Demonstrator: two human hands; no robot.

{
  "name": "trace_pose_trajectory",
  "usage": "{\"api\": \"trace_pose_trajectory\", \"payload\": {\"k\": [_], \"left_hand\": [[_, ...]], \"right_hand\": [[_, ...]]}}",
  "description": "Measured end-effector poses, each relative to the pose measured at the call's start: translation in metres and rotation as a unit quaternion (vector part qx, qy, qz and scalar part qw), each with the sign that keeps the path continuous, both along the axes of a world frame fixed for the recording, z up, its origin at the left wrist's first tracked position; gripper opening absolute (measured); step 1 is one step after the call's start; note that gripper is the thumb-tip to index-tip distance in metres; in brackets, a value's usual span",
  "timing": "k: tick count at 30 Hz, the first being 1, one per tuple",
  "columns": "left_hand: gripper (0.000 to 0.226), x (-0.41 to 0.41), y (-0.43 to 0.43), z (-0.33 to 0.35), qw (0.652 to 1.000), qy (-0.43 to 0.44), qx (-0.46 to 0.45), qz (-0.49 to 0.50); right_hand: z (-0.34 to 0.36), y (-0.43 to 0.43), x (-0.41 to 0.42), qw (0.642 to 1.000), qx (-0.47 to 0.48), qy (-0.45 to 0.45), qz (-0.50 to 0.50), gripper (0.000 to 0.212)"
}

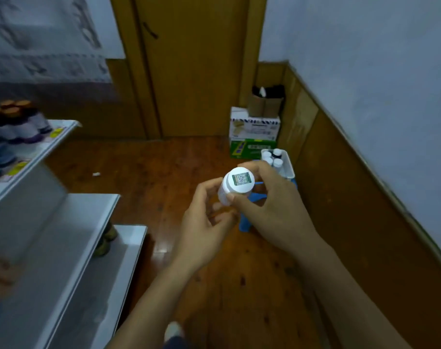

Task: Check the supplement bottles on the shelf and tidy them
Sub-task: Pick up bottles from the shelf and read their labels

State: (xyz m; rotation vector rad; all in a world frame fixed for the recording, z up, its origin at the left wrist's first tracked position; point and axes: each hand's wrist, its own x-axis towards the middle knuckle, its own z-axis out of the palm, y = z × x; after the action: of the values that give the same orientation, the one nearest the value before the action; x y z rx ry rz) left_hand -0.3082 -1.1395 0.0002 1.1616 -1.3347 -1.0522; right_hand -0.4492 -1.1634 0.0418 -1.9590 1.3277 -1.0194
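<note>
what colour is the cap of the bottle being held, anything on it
White cap with a square QR-style code sticker edged in green on top; seen clearly in the head view.

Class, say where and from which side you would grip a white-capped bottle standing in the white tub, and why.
Probably grip the cap from straight above. The bottles stand upright, packed together in the tub, so its wall and neighbouring bottles block the sides; only the round caps are exposed.

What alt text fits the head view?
A left hand and a right hand hold a white bottle, a code sticker on its cap, above a wooden floor. White shelves with bottles stand at left; a white bin of bottles sits beyond.
</note>
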Motion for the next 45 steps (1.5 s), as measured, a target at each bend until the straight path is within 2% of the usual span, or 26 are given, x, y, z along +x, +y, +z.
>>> {"api": "trace_pose_trajectory", "payload": {"k": [3,5,9,12,17,22,28,30,33,37,40,43,45], "left_hand": [[0.04,-0.002,-0.058,-0.008,0.984,0.15,0.099,-0.017],[0.036,0.001,-0.106,-0.016,0.964,0.216,0.152,-0.039],[0.026,0.001,-0.208,-0.031,0.946,0.237,0.215,-0.058],[0.023,-0.012,-0.275,-0.042,0.94,0.23,0.241,-0.076],[0.022,-0.052,-0.377,-0.062,0.939,0.167,0.29,-0.086],[0.025,-0.111,-0.47,-0.104,0.941,0.098,0.306,-0.108],[0.03,-0.189,-0.575,-0.196,0.903,0.078,0.422,-0.031],[0.027,-0.212,-0.603,-0.235,0.889,0.059,0.454,-0.005],[0.022,-0.233,-0.626,-0.286,0.882,0.006,0.471,0.004],[0.054,-0.242,-0.639,-0.339,0.888,-0.112,0.444,0.035],[0.067,-0.243,-0.648,-0.371,0.887,-0.221,0.406,0.0],[0.065,-0.245,-0.656,-0.395,0.857,-0.209,0.47,-0.016],[0.051,-0.246,-0.658,-0.41,0.851,-0.203,0.483,-0.022]], "right_hand": [[-0.015,-0.045,-0.002,0.999,0.001,0.018,-0.026,0.032],[-0.022,-0.083,-0.001,0.999,0.011,0.018,-0.042,0.032],[-0.037,-0.166,0.0,0.996,0.023,0.023,-0.087,0.032],[-0.053,-0.222,-0.009,0.989,0.063,0.061,-0.12,0.035],[-0.081,-0.3,-0.039,0.977,0.14,0.058,-0.153,0.04],[-0.125,-0.394,-0.088,0.967,0.145,0.092,-0.19,0.04],[-0.215,-0.516,-0.163,0.946,0.232,0.159,-0.159,0.037],[-0.254,-0.55,-0.186,0.935,0.278,0.153,-0.158,0.032],[-0.319,-0.588,-0.212,0.918,0.332,0.136,-0.169,0.028],[-0.399,-0.62,-0.22,0.892,0.406,0.142,-0.142,0.034],[-0.441,-0.636,-0.218,0.878,0.432,0.135,-0.158,0.034],[-0.464,-0.648,-0.211,0.869,0.446,0.112,-0.183,0.034],[-0.474,-0.654,-0.206,0.867,0.446,0.104,-0.196,0.033]]}}
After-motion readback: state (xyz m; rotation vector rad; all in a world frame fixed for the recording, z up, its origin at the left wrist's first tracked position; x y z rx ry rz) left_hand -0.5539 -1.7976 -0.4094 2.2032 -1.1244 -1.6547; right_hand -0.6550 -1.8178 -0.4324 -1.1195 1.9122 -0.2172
